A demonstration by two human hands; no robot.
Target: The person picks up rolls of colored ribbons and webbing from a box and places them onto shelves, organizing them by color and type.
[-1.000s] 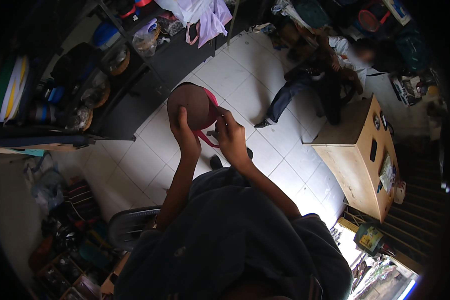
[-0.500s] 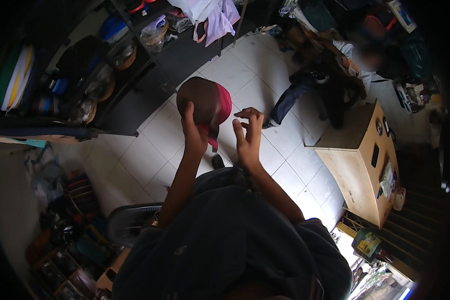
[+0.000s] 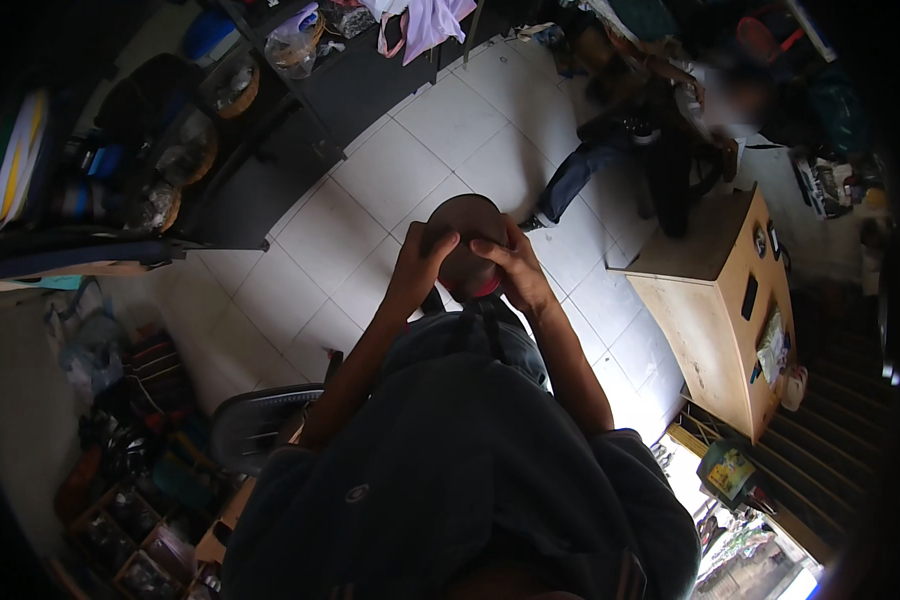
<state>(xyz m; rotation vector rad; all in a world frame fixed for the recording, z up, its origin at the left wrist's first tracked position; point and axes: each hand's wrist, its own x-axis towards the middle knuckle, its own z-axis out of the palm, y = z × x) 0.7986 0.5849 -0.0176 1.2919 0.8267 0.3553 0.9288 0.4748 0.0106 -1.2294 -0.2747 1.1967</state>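
Observation:
In front of my body I hold a rounded brown-and-red piece with both hands; its exact kind I cannot make out. Its brown face is turned up, and a little red shows along the near edge. My left hand grips the left side with the thumb laid across the brown face. On the right side my right hand is closed round it in the same way, its thumb pointing inward. Most of the other fingers are hidden behind the piece.
Dark shelves with baskets and bags stand at the left. A person sits at the far right. A wooden desk is to my right. A black chair is near my left side. Pale tiles cover the floor.
My right hand, apart from the piece before, now grips it too. The piece has moved right and nearer to me and has turned, so its red side shows less.

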